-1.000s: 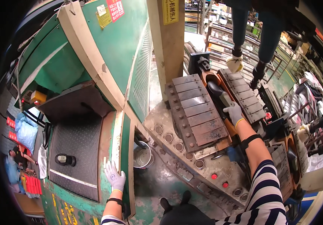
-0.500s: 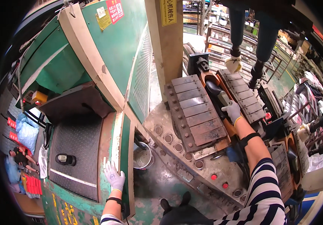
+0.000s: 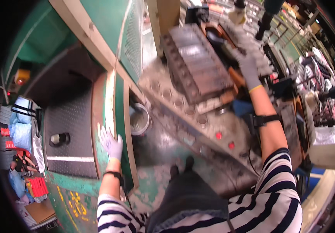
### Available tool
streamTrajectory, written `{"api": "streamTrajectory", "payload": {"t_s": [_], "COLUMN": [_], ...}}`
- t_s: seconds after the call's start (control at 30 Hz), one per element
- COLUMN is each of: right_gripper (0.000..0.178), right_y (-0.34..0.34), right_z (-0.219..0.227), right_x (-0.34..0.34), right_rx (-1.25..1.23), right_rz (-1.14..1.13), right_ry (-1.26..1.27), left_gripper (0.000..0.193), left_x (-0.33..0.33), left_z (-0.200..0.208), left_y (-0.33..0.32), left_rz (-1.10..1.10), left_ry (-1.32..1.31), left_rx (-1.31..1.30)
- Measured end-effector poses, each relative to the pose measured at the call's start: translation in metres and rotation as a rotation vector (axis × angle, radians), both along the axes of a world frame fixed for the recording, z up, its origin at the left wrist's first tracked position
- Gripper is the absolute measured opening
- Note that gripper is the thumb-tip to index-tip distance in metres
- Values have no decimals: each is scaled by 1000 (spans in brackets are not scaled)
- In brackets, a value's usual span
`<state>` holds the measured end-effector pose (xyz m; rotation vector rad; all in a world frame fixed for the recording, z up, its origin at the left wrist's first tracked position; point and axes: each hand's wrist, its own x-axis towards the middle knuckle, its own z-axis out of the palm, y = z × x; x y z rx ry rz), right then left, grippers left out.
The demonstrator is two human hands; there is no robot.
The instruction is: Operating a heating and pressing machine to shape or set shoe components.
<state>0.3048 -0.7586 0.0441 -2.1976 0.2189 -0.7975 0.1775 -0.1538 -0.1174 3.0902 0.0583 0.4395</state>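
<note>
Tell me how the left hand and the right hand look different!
The left hand rests on a worn machine ledge, while the right hand reaches to a dark shoe-shaped thing. The left hand's fingers look spread; the right hand's are too blurry to tell whether they grip. The right hand also reaches farther forward than the left hand. Both wear pale gloves, with black bands and striped sleeves behind them.
</note>
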Motion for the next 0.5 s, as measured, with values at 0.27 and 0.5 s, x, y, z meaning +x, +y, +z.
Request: {"api": "streamTrajectory", "payload": {"t_s": [0.27,0.5], "right_gripper": [37,31], "right_y": [157,161], "right_z": [-106,-247], "right_x": [-320,-564], "right_rx": [421,587], "right_rz": [131,-152], "right_ry": [822,1075], "left_gripper": [83,85], "left_x": [8,2], "left_z": [2,-5], "left_y": [-3,3], "left_rz": [12,-15], "left_ry": [72,11], "left_rx": [-72,-109]}}
